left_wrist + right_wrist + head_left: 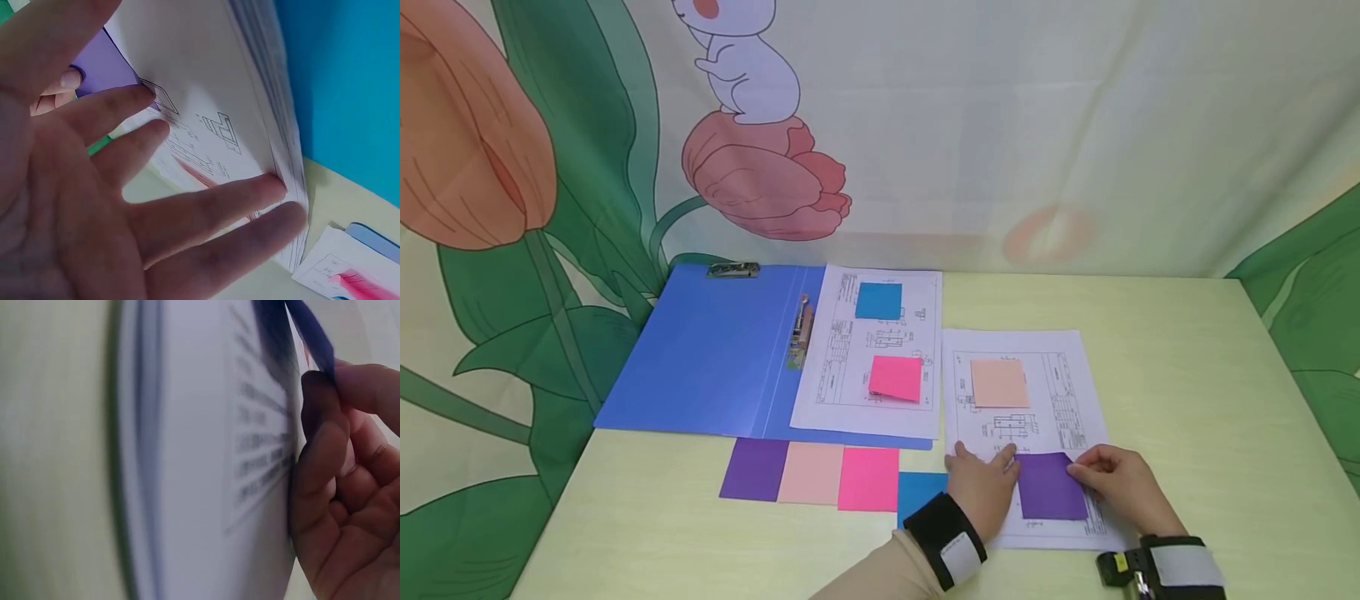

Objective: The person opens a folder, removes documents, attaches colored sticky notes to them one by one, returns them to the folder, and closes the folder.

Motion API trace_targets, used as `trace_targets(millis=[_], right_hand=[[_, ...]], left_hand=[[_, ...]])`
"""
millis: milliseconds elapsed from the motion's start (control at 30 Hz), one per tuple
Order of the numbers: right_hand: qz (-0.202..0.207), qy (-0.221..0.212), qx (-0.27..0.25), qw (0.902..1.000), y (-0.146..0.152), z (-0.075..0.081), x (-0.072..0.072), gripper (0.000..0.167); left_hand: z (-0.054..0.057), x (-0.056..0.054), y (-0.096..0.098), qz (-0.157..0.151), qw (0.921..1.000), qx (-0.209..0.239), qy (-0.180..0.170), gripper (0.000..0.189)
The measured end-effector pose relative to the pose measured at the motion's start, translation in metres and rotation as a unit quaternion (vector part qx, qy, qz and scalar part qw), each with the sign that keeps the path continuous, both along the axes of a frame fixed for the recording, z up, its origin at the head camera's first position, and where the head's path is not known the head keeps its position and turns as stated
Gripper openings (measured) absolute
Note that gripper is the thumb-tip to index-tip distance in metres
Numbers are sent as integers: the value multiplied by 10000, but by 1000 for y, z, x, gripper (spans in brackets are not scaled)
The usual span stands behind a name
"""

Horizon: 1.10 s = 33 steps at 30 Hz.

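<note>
A purple sticky note (1051, 487) lies over the lower part of a stack of printed drawing sheets (957, 408). My right hand (1123, 483) pinches the note's upper right corner between thumb and index finger; in the right wrist view the edge of the purple note (315, 337) lifts away from the page. Fingers spread, my left hand (981, 492) rests on the left side of the stack, fingertips close by the note's left edge. In the left wrist view its extended fingers (206, 215) reach across the top sheet. A peach sticky note (1000, 385) sits higher on this page.
An open blue folder (692, 350) with metal clips lies to the left. On its right side, a second printed stack (812, 400) bears a blue note (878, 301) and a pink note (895, 377). Purple, peach, pink (868, 479) and blue squares line up below the folder.
</note>
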State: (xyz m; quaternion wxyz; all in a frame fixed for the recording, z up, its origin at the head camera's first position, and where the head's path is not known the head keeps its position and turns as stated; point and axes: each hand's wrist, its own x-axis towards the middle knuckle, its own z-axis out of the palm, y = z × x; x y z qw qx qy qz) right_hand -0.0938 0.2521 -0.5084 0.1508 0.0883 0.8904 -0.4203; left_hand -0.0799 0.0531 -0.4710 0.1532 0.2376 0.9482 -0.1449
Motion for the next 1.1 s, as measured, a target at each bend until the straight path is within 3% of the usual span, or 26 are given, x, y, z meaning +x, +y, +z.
trace_targets(millis=[200,333,433,533,667,700,800,900,933,1033,1100], right_hand=[[102,142,143,9997,-2,1,0,15],[263,258,357,9987,-5,4,-1,15],[361,188,558,9976,-9,8,-3,14],[491,-34,795,9956,-11,12,-7,16],[494,-538,1015,9921,-9,17,-13,31],[470,-686,1028,9912,-9,17,-14,38],[381,-971,927,9902,-8,15,-19,60],[484,-872,1073,9892,-10,13,-24,73],[470,-866,1106,9890,-9,14,-24,70],[482,-866,1160,9883,-4,16,-25,51],[430,-997,969,9894,0,16,-25,38]], left_hand=[[0,-1,1,-46,9994,-219,-282,43],[2,-2,2,213,9987,-28,-469,43],[2,-4,4,456,9968,185,-637,42],[2,-4,4,371,9972,143,-630,42],[2,-4,4,170,9983,11,-556,43],[2,-3,4,426,9969,254,-614,41],[2,-3,4,550,9958,460,-575,40],[0,-3,4,627,9944,658,-535,39],[-1,-3,3,391,9967,508,-496,39],[-4,-2,-1,162,9965,515,-641,41],[-5,-1,-5,230,9938,690,-836,40]])
